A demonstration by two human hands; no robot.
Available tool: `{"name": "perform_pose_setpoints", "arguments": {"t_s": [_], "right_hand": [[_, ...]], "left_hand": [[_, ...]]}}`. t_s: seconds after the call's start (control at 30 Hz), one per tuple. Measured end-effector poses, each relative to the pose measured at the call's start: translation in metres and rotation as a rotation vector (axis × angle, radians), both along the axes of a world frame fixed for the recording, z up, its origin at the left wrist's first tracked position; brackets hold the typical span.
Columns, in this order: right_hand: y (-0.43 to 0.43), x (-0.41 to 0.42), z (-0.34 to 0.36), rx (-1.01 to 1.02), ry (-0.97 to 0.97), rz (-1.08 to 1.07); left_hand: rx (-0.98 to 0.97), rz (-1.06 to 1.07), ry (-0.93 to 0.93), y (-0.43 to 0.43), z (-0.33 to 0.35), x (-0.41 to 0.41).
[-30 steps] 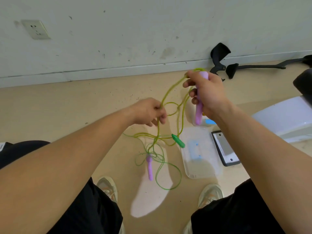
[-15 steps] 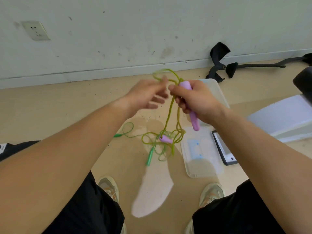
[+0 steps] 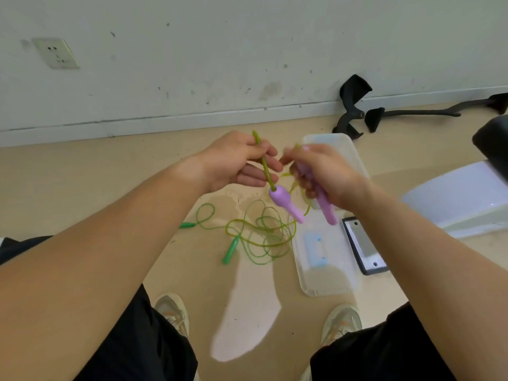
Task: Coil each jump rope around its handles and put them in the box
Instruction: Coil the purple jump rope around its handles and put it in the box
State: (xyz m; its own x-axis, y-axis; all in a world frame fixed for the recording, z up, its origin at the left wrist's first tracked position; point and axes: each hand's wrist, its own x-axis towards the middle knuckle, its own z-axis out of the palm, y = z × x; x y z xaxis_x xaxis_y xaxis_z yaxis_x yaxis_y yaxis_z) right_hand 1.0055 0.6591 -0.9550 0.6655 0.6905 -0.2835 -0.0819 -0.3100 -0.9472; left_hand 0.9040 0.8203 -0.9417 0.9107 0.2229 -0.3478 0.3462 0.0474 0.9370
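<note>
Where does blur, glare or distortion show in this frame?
Head view: motion blur smears the right hand, gripping a purple handle, at its fingertips; the left hand, pinching the rope, is sharper. Head view: a pale bright patch lies on the floor between the shoes; the baseboard bows, wide-angle distortion.

light bright, even | pale patch on floor [image 3: 82,188] | slight motion blur mid-frame | edges bowed

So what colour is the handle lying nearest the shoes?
Green handle; head view shows it best.
</note>
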Motion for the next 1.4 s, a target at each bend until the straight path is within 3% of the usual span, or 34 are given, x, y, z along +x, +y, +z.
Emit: {"name": "perform_pose_setpoints", "arguments": {"t_s": [0.17,0.3,0.4,0.5,0.57,0.7,0.83,0.9,1.1,1.27,1.4], "right_hand": [[0.000,-0.012,-0.009,-0.092,-0.028,0.239],[0.008,-0.018,-0.009,-0.131,-0.100,0.214],[0.014,-0.022,-0.010,-0.087,-0.106,0.188],[0.017,-0.022,-0.011,-0.029,-0.067,0.111],[0.018,-0.022,-0.013,-0.023,-0.063,0.094],[0.020,-0.025,-0.017,-0.020,-0.016,0.130],[0.018,-0.019,-0.019,0.034,0.247,-0.029],[0.016,-0.016,-0.020,0.059,0.287,-0.077],[0.010,-0.017,-0.025,-0.043,0.004,0.092],[0.008,-0.015,-0.030,-0.109,-0.292,0.057],[0.008,-0.018,-0.031,-0.182,-0.409,0.081]], "left_hand": [[-0.259,0.274,-0.020,0.007,-0.001,0.001],[-0.401,0.404,-0.048,0.009,-0.004,0.003],[-0.290,0.431,-0.011,0.006,-0.009,0.002],[-0.090,0.238,0.096,-0.005,-0.014,-0.004],[-0.104,0.180,0.102,-0.015,-0.018,-0.006],[-0.068,0.289,0.054,-0.023,-0.022,-0.001],[-0.021,0.352,0.101,-0.020,-0.024,0.000],[-0.021,0.347,0.135,-0.020,-0.024,0.000],[0.037,0.276,0.145,-0.024,-0.032,0.004],[0.211,0.192,0.141,-0.021,-0.038,0.005],[0.334,0.098,0.117,-0.025,-0.042,0.001]]}}
